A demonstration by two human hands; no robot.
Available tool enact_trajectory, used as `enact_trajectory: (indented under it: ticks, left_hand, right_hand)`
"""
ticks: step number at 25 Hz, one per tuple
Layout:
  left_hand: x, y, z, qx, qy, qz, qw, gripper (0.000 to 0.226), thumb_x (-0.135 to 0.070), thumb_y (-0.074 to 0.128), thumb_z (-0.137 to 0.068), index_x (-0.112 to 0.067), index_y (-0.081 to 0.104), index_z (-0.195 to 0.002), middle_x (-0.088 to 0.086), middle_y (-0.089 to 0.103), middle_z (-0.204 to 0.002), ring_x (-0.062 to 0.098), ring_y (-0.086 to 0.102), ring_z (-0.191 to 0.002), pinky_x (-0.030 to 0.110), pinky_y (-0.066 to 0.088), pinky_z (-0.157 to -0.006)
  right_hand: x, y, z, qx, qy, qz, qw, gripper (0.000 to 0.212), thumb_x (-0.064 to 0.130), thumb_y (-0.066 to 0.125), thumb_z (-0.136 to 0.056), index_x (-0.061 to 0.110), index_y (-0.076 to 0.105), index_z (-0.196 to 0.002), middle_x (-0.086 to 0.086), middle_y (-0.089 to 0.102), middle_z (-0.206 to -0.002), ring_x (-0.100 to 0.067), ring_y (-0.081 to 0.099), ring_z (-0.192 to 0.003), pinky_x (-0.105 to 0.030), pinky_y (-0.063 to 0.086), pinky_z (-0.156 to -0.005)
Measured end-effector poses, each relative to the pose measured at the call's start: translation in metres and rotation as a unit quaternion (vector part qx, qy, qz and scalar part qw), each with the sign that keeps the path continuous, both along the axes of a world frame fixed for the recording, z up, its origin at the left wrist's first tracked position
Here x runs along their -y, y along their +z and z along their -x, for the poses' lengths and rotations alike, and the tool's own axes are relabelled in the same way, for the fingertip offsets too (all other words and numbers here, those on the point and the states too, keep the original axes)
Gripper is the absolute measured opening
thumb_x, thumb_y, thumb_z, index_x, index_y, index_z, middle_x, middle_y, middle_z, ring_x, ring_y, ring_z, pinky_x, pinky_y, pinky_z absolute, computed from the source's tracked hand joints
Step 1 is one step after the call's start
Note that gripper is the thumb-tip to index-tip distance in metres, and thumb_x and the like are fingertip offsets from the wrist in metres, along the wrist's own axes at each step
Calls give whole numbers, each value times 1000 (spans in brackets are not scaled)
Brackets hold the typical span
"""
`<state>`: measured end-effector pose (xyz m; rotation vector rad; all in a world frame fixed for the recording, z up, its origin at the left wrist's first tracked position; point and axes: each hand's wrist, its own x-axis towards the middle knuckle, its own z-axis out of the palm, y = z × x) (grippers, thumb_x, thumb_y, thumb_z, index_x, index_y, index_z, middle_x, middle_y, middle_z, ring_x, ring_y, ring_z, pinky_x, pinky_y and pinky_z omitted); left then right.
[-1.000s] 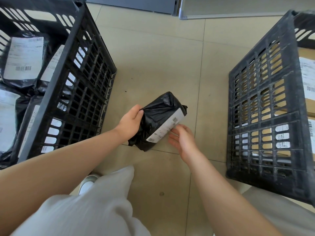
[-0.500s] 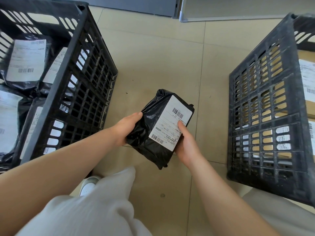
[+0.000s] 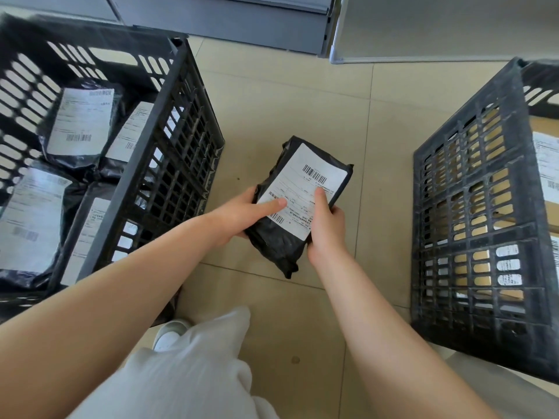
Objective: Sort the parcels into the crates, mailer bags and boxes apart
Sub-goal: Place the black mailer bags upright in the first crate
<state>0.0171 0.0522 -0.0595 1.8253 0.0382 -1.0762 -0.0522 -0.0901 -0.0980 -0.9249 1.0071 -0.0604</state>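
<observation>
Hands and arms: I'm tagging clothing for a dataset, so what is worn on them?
Nothing shows on either: the left hand and right hand are gloveless, with no rings, watch or sleeves visible; both forearms are uncovered to the frame edge.

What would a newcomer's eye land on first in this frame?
The black mailer bag at centre, white label up, held above the floor by the left hand and right hand. The left crate holds more mailer bags; the right crate holds cardboard boxes.
</observation>
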Motion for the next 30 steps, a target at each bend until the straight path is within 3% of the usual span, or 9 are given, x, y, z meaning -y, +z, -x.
enact_trajectory:
  ticks: [3,7,11,14,16,18,21,24,30]
  left_hand:
    - [-10,17,-9,73,73,13,995,39,-46,73,-84,-34,58,-117,-11,73,-109,12,70,-99,35,57,-88]
    - [-38,56,-25,157,132,30,978,41,-44,71,-85,-29,59,-122,-13,73,-105,4,71,-92,20,56,-77]
    - [-71,93,-48,171,176,59,968,36,-41,70,-87,-28,61,-119,-10,75,-104,9,72,-95,33,56,-86]
    - [-99,114,-67,190,214,73,955,27,-36,67,-90,-25,61,-114,-6,76,-100,14,74,-92,34,58,-79]
    - [-119,123,-79,204,252,76,943,18,-33,65,-92,-27,61,-108,-8,77,-96,11,74,-88,28,59,-70]
    - [-141,124,-90,195,288,84,934,13,-33,63,-94,-28,61,-106,-10,77,-93,8,74,-84,24,58,-62]
    - [-176,111,-103,155,342,84,923,23,-39,64,-92,-26,62,-111,-8,77,-96,9,74,-87,30,60,-68]
    - [-207,91,-110,121,379,65,915,36,-42,67,-89,-23,61,-119,-4,76,-103,11,74,-91,33,59,-76]
    - [-223,52,-119,107,366,13,924,23,-39,71,-87,-27,64,-105,-4,77,-96,15,74,-92,33,60,-74]
  right_hand:
    - [-12,30,-25,33,6,-10,999,45,41,66,-95,8,54,-124,-10,74,-107,-24,77,-86,-33,61,-64]
    - [-36,65,-59,90,70,-16,993,44,41,62,-98,8,59,-127,-9,77,-107,-23,77,-88,-35,62,-69]
    - [-61,95,-85,141,156,19,977,48,58,49,-98,23,62,-128,0,76,-115,-19,73,-103,-43,57,-95]
    - [-86,109,-103,154,199,39,967,54,63,31,-102,26,65,-121,0,73,-118,-18,69,-109,-41,55,-98]
    - [-108,112,-113,147,230,89,958,56,63,37,-100,19,60,-127,-3,71,-116,-21,67,-104,-45,55,-97]
    - [-129,112,-116,126,275,155,940,55,55,51,-97,19,49,-138,-2,63,-123,-20,62,-109,-43,50,-101]
    - [-150,104,-110,149,344,228,899,62,42,60,-98,23,37,-152,1,49,-149,-17,48,-134,-31,40,-107]
    - [-162,101,-105,180,387,284,859,67,32,62,-98,26,31,-157,7,39,-158,-10,40,-137,-20,32,-96]
    - [-165,93,-100,187,407,329,831,71,31,56,-101,30,17,-161,13,25,-165,-8,31,-144,-17,25,-97]
